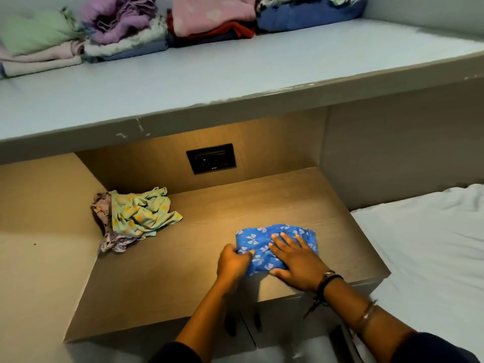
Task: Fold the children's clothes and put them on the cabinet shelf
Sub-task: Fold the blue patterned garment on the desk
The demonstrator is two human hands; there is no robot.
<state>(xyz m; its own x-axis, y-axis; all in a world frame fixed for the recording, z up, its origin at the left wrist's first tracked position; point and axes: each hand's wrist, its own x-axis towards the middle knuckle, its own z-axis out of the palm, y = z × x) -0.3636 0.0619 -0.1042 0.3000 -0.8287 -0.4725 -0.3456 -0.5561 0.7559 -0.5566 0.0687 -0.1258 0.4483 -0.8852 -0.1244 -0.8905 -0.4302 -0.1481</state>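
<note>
Blue garment (262,244) on wooden surface (183,271) | right hand (293,260) flat atop | left hand (233,263) gripping its left edge

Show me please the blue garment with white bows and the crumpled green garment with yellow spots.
blue garment with white bows (258,241): head view, upper left part of the cloth.
crumpled green garment with yellow spots (141,216): head view, middle of the heap.

A home bedroom: a white-sheeted bed (429,247) beside a built-in wooden cabinet (209,258), folded clothes (125,30) stacked above.
</note>
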